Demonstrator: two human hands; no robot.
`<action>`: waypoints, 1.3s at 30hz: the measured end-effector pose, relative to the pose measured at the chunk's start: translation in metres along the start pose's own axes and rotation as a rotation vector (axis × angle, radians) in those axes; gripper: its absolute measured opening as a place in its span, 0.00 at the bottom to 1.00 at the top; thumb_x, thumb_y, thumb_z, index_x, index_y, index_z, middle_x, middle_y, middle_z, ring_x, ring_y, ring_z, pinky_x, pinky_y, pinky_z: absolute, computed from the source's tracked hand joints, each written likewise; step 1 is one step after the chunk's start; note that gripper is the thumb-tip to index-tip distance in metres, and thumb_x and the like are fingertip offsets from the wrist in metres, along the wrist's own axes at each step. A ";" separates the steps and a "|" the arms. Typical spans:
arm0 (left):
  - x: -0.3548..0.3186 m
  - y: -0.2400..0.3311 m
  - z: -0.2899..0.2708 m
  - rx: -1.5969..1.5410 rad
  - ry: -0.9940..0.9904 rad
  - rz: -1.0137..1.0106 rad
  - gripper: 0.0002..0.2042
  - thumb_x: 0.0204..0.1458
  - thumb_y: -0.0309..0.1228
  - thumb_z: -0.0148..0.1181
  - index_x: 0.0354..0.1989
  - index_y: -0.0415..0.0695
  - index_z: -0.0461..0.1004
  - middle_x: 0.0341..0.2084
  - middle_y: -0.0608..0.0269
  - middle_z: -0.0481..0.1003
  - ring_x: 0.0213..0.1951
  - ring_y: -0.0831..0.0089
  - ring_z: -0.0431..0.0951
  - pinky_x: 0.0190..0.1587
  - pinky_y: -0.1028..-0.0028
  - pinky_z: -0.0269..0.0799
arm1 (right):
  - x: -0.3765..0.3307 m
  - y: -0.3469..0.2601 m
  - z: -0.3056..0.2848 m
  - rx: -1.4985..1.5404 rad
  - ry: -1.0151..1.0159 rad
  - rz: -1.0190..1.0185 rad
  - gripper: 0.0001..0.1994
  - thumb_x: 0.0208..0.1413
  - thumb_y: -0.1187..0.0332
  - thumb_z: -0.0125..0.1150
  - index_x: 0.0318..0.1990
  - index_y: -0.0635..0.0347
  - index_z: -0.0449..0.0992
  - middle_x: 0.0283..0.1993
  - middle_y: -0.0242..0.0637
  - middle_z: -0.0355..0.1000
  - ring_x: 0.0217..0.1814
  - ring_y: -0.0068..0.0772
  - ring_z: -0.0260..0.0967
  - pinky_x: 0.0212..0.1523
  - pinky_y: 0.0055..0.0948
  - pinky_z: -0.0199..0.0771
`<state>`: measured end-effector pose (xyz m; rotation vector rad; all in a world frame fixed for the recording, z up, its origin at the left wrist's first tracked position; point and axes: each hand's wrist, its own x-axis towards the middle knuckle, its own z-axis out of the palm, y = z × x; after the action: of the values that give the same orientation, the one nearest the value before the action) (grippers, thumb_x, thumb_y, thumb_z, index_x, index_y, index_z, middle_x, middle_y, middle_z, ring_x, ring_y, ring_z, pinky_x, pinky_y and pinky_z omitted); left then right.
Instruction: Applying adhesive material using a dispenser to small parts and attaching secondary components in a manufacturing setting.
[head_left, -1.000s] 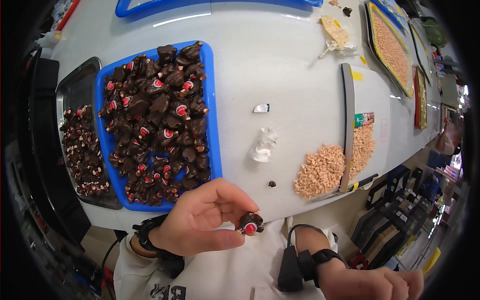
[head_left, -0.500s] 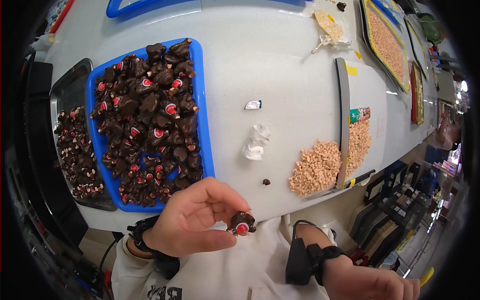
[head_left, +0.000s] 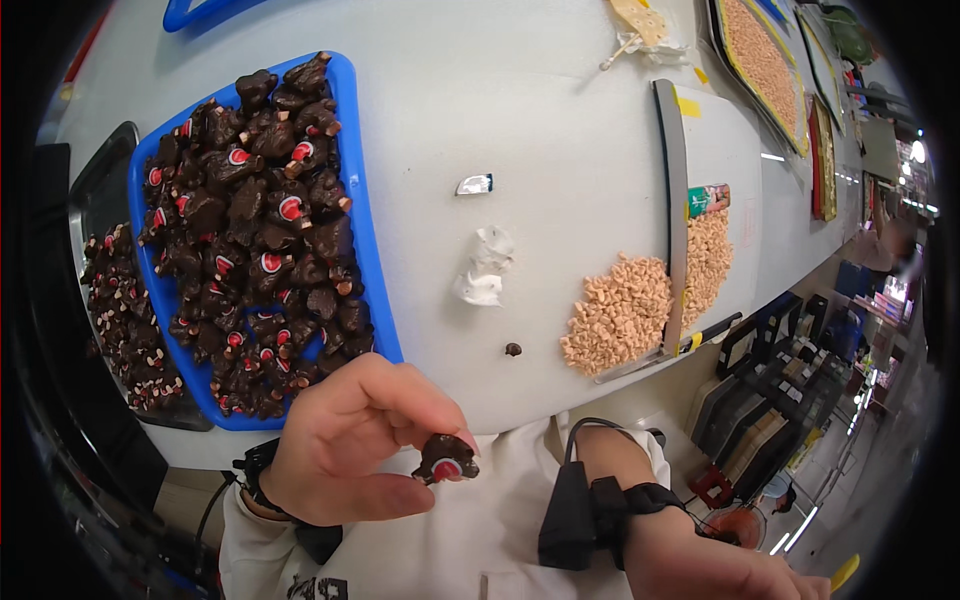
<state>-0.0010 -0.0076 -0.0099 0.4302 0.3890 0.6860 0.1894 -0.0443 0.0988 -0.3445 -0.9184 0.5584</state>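
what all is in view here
Table: one, white, centre
Blue tray: one, blue, left
Dark pieces: many, dark brown, in blue tray
Metal tray: one, grey, far left
Speckled pieces: many, brown, in metal tray
Second blue tray: one, blue, top left
Foil scrap: one, silver, centre
Crumpled scrap: one or two, white, below foil scrap
Small lump: one, dark brown, front of table
Pale bits: countless, tan, both sides of grey bar
Packet: one, mostly green, beyond bar
Perforated piece: one, tan, upper right
Framed tray: one, yellow rim, upper right
Background: too blurred to count
Held piece: one, dark brown, lower centre
Garment: one, white, bottom
Wrist straps: two, black, wrists
Left hand: one, bare, pinching held piece
Right hand: one, bare, lower right
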 end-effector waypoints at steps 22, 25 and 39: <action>-0.001 0.003 0.000 0.052 0.049 0.008 0.20 0.42 0.18 0.62 0.43 0.33 0.61 0.37 0.49 0.68 0.40 0.67 0.71 0.44 0.69 0.67 | -0.071 0.020 -0.124 -1.461 -0.960 0.254 0.17 0.32 0.75 0.60 0.32 0.46 0.65 0.32 0.23 0.73 0.34 0.28 0.61 0.38 0.30 0.49; -0.002 0.002 0.001 0.049 0.078 0.008 0.20 0.41 0.19 0.62 0.43 0.33 0.61 0.37 0.49 0.68 0.40 0.67 0.71 0.44 0.69 0.67 | -0.066 0.022 -0.114 -1.507 -1.008 0.291 0.13 0.36 0.74 0.59 0.31 0.46 0.67 0.31 0.22 0.72 0.34 0.26 0.61 0.38 0.28 0.49; -0.003 0.005 0.008 0.090 0.086 -0.098 0.25 0.43 0.19 0.60 0.50 0.32 0.58 0.37 0.52 0.69 0.39 0.73 0.70 0.43 0.73 0.66 | -0.051 0.019 -0.101 -1.402 -1.057 0.376 0.15 0.35 0.73 0.60 0.34 0.47 0.68 0.30 0.28 0.70 0.31 0.28 0.60 0.38 0.30 0.52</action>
<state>-0.0022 -0.0081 -0.0001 0.4643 0.5207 0.5943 0.2417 -0.0639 -0.0016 -1.5998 -2.2424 0.3175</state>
